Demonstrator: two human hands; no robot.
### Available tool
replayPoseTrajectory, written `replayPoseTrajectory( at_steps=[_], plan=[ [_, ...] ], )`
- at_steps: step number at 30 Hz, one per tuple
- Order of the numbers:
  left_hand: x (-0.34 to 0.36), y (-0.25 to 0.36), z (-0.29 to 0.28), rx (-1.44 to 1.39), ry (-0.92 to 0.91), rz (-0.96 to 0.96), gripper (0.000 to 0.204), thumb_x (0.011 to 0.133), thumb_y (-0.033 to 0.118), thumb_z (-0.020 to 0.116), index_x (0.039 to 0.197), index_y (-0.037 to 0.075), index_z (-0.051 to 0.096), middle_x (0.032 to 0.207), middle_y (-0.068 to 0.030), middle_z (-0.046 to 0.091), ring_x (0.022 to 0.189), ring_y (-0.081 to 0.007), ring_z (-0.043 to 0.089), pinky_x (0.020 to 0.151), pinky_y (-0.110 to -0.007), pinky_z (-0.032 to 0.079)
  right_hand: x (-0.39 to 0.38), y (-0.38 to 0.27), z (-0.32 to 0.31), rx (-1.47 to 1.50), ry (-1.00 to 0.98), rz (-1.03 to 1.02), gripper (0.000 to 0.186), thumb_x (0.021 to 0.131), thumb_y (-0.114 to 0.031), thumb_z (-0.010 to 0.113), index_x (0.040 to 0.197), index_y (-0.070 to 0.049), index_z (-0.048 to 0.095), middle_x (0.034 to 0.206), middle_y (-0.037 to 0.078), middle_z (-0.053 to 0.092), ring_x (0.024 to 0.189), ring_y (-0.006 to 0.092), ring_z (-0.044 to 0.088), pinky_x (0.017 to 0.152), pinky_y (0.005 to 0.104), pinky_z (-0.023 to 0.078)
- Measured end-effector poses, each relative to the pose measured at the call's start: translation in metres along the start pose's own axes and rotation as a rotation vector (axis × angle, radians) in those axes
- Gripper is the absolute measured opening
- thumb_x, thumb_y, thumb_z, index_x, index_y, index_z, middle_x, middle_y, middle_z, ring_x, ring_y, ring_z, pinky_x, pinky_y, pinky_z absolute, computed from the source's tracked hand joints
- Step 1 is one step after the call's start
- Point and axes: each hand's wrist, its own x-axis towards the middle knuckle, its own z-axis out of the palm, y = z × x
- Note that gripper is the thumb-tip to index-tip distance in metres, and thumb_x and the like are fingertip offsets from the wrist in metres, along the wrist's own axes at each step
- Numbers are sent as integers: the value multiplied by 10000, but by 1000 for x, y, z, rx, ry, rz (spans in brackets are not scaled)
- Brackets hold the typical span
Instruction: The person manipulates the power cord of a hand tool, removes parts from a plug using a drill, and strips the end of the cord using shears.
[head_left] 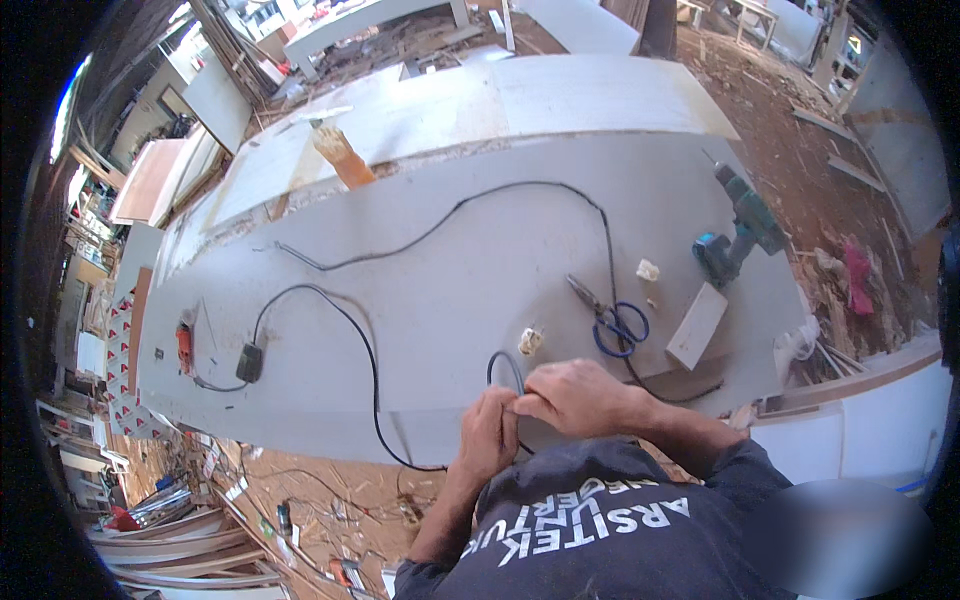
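My left hand [488,432] and my right hand [580,398] meet at the table's near edge, close to my shirt. Both are closed, fingers pinched on a thin dark cable [497,356] that rises between them in a small loop. The exact spot they grip is hidden by the fingers. Just beyond the hands lies a small whitish connector-like piece [530,342]. To its right are scissors [618,328] with blue handles. A black cable [372,350] runs from a dark box-shaped piece [250,362] over the near edge towards my lap.
A separate black cable [460,205] curves across the grey tabletop [450,290]. On the right lie a teal cordless drill [742,225], a white block [697,326] and another whitish piece [648,270]. An orange bottle [343,157] stands at the far side; a red tool [184,348] lies left.
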Motion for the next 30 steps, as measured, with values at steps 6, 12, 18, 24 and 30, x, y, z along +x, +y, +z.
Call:
replayPoseTrajectory(
  at_steps=[6, 12, 18, 24, 30],
  plan=[
    [-4, 10, -11, -233, -79, -113, 111, 980, 70, 515, 902, 0, 551, 758, -161, 568, 647, -325, 580, 603, -389, 462, -7, -4, 5, 112, -100, -104, 278, 986, -225, 517, 823, -8, 579, 782, 209, 634, 755, 428, 629, 682, 503, 480],
    [-1, 10, -25, -115, -110, -68, 247, 1000, 208, 555, 886, -10, 570, 731, -148, 583, 633, -290, 587, 585, -364, 456, -5, -15, 14, 214, 23, -79, 280, 993, -209, 490, 818, -12, 585, 746, 222, 624, 753, 437, 625, 682, 512, 464],
    [5, 51, -67, -114, -316, -68, 347, 1008, 294, 553, 831, 0, 605, 661, -134, 560, 589, -277, 581, 574, -369, 444, -6, -30, -13, 451, -260, -157, 284, 1011, -219, 493, 838, -12, 581, 705, 199, 582, 676, 409, 570, 647, 477, 442],
    [10, 67, -83, -307, -328, -48, 285, 1023, 172, 530, 812, -12, 582, 630, -96, 553, 538, -213, 573, 507, -341, 448, 1, -46, -26, 598, -316, -293, 294, 1027, -191, 463, 815, -4, 545, 654, 154, 508, 592, 314, 473, 598, 420, 423],
    [3, 75, -66, -1026, 51, -210, 386, 1046, 211, 459, 722, 16, 538, 571, -37, 503, 448, -136, 495, 428, -282, 411, 5, -67, -18, 993, -191, -228, 364, 1053, -214, 422, 761, -21, 526, 607, 14, 478, 548, 105, 434, 513, 312, 388]
  ],
)
